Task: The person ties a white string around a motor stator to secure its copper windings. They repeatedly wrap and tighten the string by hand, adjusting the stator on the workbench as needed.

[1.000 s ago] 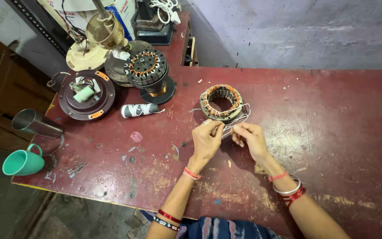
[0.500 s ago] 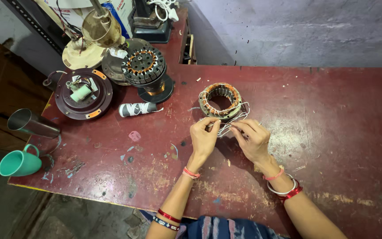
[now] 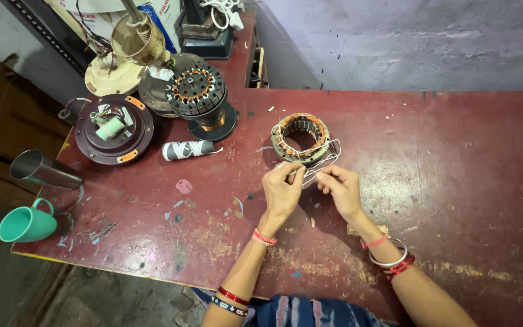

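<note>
Copper-wound motor ring [image 3: 301, 137] sits on the red tabletop [image 3: 455, 151] just beyond both hands, left hand [image 3: 282, 192] and right hand [image 3: 341, 189] each in a narrow pinching grip on its thin white wires [image 3: 319, 165], seemingly still loose and unfinished.

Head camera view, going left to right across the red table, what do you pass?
Teal mug → round maroon motor cover → black-and-white roll → left hand → right hand.
</note>
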